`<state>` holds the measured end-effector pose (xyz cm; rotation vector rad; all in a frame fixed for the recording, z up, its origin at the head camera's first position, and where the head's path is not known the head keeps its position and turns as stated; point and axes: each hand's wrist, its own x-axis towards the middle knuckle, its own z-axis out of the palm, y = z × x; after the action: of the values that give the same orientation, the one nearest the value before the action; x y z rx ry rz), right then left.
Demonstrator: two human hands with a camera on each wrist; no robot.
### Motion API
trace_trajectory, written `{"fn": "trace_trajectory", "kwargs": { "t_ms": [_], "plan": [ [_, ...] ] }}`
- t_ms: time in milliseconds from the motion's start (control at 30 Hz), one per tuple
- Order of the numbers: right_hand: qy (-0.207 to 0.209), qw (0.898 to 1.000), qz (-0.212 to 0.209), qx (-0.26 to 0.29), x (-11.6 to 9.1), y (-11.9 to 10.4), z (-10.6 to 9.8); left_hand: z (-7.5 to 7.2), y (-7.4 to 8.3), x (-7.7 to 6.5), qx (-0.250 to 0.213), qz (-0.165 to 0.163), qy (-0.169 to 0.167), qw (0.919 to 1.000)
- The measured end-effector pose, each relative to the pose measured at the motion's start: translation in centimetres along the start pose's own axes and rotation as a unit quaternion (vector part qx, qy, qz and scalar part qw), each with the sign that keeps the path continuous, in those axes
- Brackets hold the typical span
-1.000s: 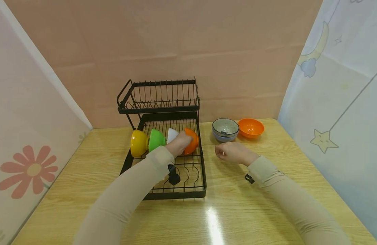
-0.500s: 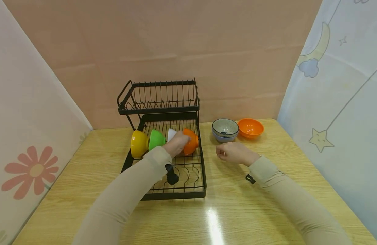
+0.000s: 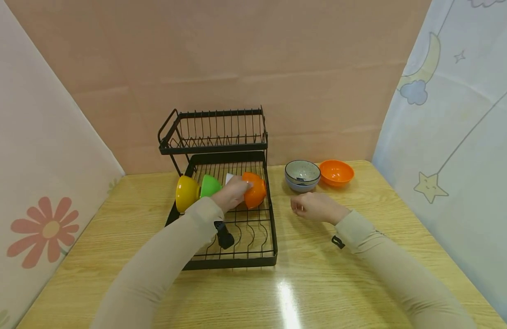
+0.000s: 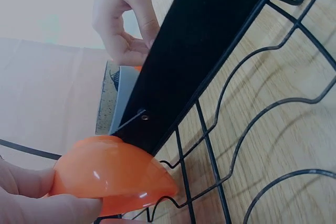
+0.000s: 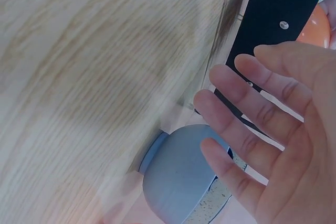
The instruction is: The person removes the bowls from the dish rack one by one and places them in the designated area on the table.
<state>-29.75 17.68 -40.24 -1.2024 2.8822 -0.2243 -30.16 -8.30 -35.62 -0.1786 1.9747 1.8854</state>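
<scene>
My left hand (image 3: 230, 193) holds an orange bowl (image 3: 255, 191) on its side at the right end of the dish rack's (image 3: 232, 263) lower tier. In the left wrist view, the thumb and fingers (image 4: 65, 211) pinch the edge of this orange bowl (image 4: 113, 169), beside the rack's black side rail. A white bowl (image 3: 229, 177), mostly hidden by the left hand, a green bowl (image 3: 210, 184) and a yellow bowl (image 3: 186, 194) stand on edge in a row to its left. My right hand (image 3: 316, 207) hovers over the table right of the rack, fingers loosely bent and holding nothing (image 5: 278, 108).
Right of the rack, a speckled grey bowl (image 3: 302, 172) sits in a blue-grey bowl (image 3: 301, 186). Beside them is another orange bowl (image 3: 337, 172). The rack's upper tier (image 3: 214, 150) rises at the back. Cloth walls (image 3: 339, 91) enclose the table.
My left hand has shifted a little to the left. The orange bowl in it has tipped and moved slightly left with it. The right hand stays almost still.
</scene>
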Motion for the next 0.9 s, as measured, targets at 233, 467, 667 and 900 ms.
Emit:
{"fn": "trace_trajectory", "kwargs": {
  "t_ms": [233,467,667,900],
  "plan": [
    [-0.007,1.000,0.002,0.007,0.0,0.1,0.1,-0.4,-0.4,-0.1,-0.031,0.014,-0.025,0.9991],
    [-0.003,1.000,0.001,0.005,0.0,0.2,0.1,-0.9,0.5,-0.7,-0.062,0.024,-0.029,0.9974],
    [-0.002,1.000,0.001,-0.001,0.1,0.3,0.2,-1.2,2.2,-1.8,-0.051,0.042,-0.052,0.9964],
    [0.002,1.000,-0.003,-0.003,0.1,0.2,0.1,-1.3,4.2,-4.1,0.084,0.111,-0.078,0.9872]
  ]
}}
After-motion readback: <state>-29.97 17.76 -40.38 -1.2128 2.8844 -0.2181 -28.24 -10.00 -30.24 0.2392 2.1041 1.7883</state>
